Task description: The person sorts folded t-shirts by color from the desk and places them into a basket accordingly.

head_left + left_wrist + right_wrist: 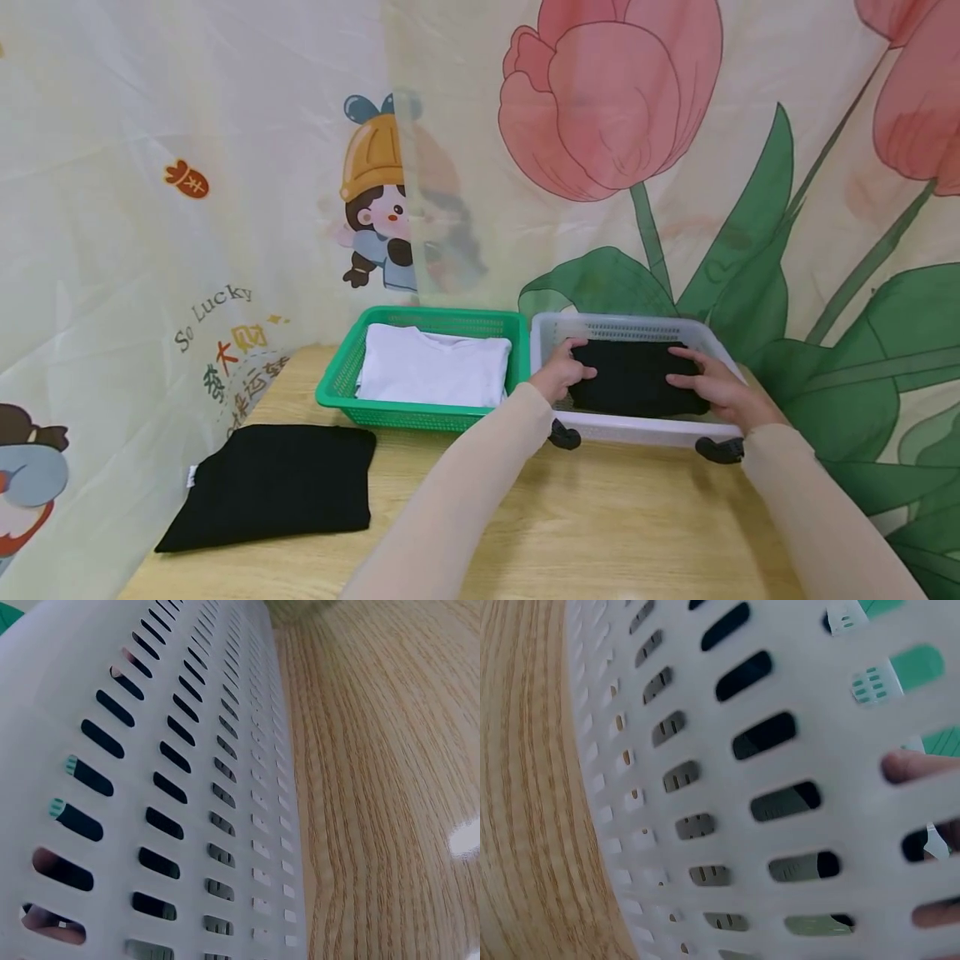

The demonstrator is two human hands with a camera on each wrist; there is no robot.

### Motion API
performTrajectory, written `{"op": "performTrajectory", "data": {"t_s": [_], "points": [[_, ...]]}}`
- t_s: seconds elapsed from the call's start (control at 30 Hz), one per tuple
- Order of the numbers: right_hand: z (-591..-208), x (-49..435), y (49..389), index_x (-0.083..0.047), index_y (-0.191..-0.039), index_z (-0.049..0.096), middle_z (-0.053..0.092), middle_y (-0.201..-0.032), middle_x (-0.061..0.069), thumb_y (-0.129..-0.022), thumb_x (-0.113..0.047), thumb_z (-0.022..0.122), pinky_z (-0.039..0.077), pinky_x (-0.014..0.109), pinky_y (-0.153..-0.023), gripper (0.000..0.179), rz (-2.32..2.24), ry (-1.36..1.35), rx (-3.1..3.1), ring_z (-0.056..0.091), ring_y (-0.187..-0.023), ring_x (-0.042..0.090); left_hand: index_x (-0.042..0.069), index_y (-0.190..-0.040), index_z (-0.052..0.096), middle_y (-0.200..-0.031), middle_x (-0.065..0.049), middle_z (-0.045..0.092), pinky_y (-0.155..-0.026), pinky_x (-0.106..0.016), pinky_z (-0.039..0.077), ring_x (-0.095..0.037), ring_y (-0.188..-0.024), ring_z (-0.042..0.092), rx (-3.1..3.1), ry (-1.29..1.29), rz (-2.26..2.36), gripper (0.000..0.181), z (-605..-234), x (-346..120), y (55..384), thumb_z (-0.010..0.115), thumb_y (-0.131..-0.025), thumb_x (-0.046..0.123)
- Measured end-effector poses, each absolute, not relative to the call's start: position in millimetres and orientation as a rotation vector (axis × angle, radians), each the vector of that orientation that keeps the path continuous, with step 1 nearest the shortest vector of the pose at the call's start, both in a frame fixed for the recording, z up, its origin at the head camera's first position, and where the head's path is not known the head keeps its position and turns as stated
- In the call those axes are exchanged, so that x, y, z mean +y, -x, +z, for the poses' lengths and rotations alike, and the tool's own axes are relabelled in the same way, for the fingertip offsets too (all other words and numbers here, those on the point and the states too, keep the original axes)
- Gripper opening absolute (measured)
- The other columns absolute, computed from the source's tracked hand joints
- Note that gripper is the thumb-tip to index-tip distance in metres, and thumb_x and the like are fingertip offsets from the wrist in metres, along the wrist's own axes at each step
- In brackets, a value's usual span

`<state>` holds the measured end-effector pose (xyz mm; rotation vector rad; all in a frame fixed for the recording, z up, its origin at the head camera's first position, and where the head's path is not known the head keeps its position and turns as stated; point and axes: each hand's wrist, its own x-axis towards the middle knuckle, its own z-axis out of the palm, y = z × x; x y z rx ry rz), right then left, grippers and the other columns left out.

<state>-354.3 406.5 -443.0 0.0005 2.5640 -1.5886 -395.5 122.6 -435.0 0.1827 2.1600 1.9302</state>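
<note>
A folded black garment (633, 379) lies within the white slotted basket (637, 429). My left hand (557, 372) holds its left end, thumb and a finger on the upper face. At the opposite end, my right hand (723, 387) grips it the same way. The other fingers are mostly hidden by the cloth and basket. Through the slots of the white basket (90, 697) in the left wrist view, bits of dark cloth and skin show. Fingertips (915, 766) appear behind the basket's wall in the right wrist view.
Left of the white basket stands a green basket (420, 416) holding a folded white shirt (431, 367). Another folded black garment (281, 483), with a white tag, lies on the wooden table (600, 517). A printed curtain (465, 167) hangs behind. Black handles (565, 435) jut from the white basket's front.
</note>
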Motion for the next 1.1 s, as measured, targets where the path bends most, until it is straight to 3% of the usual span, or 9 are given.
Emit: {"op": "performTrajectory", "data": {"t_s": [0.3, 0.37, 0.43, 0.47, 0.53, 0.6, 0.67, 0.77, 1.1], "points": [[-445, 406, 354, -0.003, -0.17, 0.013, -0.018, -0.171, 0.032, -0.109, -0.015, 0.062, 0.013, 0.075, -0.121, 0.079, -1.564, 0.013, 2.553, -0.012, -0.155, 0.059, 0.01, -0.153, 0.054, -0.162, -0.018, 0.043, -0.121, -0.051, 0.038, -0.035, -0.148, 0.042, 2.17, -0.148, 1.885, 0.062, -441, 124, 401, 0.07, -0.096, -0.009], [-445, 405, 354, -0.002, -0.169, 0.014, -0.017, -0.171, 0.034, -0.109, -0.015, 0.062, 0.027, 0.069, -0.12, 0.078, -1.536, 0.023, 2.546, -0.01, -0.155, 0.06, 0.012, -0.153, 0.054, -0.161, -0.017, 0.042, -0.121, -0.056, 0.037, -0.036, -0.147, 0.042, 2.156, -0.113, 1.861, 0.061, -444, 124, 406, 0.07, -0.097, -0.008], [-445, 405, 355, -0.001, -0.169, 0.015, -0.016, -0.17, 0.035, -0.109, -0.016, 0.063, 0.049, 0.054, -0.099, 0.078, -1.518, 0.022, 2.528, -0.003, -0.156, 0.059, 0.015, -0.152, 0.053, -0.162, -0.016, 0.041, -0.12, -0.06, 0.036, -0.036, -0.148, 0.041, 2.141, -0.075, 1.832, 0.061, -446, 124, 410, 0.069, -0.098, -0.006], [-445, 405, 355, -0.001, -0.169, 0.016, -0.015, -0.17, 0.035, -0.108, -0.016, 0.063, 0.05, 0.048, -0.082, 0.078, -1.509, 0.017, 2.52, 0.001, -0.156, 0.057, 0.016, -0.153, 0.053, -0.162, -0.016, 0.041, -0.12, -0.061, 0.036, -0.037, -0.148, 0.041, 2.135, -0.058, 1.815, 0.06, -447, 124, 411, 0.069, -0.099, -0.005], [-446, 404, 355, -0.001, -0.169, 0.016, -0.015, -0.17, 0.036, -0.108, -0.016, 0.063, 0.048, 0.047, -0.079, 0.078, -1.486, 0.014, 2.504, 0.001, -0.156, 0.056, 0.016, -0.152, 0.052, -0.161, -0.016, 0.04, -0.12, -0.061, 0.036, -0.037, -0.148, 0.041, 2.128, -0.038, 1.797, 0.059, -447, 123, 413, 0.07, -0.099, -0.003], [-446, 404, 355, 0.0, -0.169, 0.014, -0.016, -0.17, 0.035, -0.108, -0.016, 0.064, 0.05, 0.054, -0.097, 0.08, -1.49, 0.009, 2.472, -0.002, -0.157, 0.055, 0.015, -0.153, 0.051, -0.161, -0.016, 0.041, -0.121, -0.059, 0.036, -0.037, -0.148, 0.041, 2.133, -0.026, 1.773, 0.059, -447, 122, 413, 0.071, -0.1, 0.001], [-446, 404, 354, 0.002, -0.168, 0.011, -0.017, -0.169, 0.036, -0.108, -0.016, 0.062, 0.028, 0.069, -0.119, 0.081, -1.481, 0.01, 2.453, -0.01, -0.157, 0.057, 0.014, -0.154, 0.049, -0.161, -0.017, 0.041, -0.121, -0.057, 0.036, -0.037, -0.147, 0.042, 2.141, -0.027, 1.754, 0.06, -446, 121, 411, 0.072, -0.1, 0.005], [-444, 403, 352, 0.002, -0.168, 0.008, -0.017, -0.168, 0.038, -0.11, -0.018, 0.06, 0.012, 0.079, -0.119, 0.081, -1.471, -0.011, 2.435, -0.011, -0.155, 0.059, 0.013, -0.157, 0.045, -0.161, -0.018, 0.041, -0.122, -0.055, 0.036, -0.038, -0.147, 0.043, 2.14, -0.043, 1.738, 0.062, -442, 119, 408, 0.073, -0.102, 0.012], [-398, 394, 335, 0.008, -0.166, 0.01, 0.0, -0.166, 0.044, -0.111, -0.03, 0.057, 0.022, 0.076, -0.119, 0.081, -1.274, 0.063, 2.525, 0.012, -0.152, 0.064, 0.018, -0.162, 0.04, -0.167, -0.015, 0.035, -0.123, -0.06, 0.03, -0.037, -0.153, 0.037, 2.163, -0.254, 1.683, 0.065, -412, 103, 399, 0.071, -0.104, 0.026]]}}
